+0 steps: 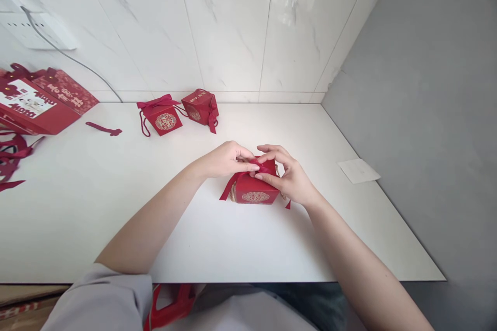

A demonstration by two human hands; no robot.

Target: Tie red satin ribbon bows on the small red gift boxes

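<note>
A small red gift box with a gold round emblem on its front stands on the white table, near the middle. A dark red ribbon lies across its top and hangs down the left side. My left hand pinches the ribbon on top of the box from the left. From the right, my right hand grips the ribbon as well, with its fingers over the box's top and right side. The fingertips of both hands meet above the box.
Two finished red boxes with bows stand at the back by the tiled wall. A larger red printed box and loose ribbons lie at the far left. A ribbon piece and a white paper lie apart.
</note>
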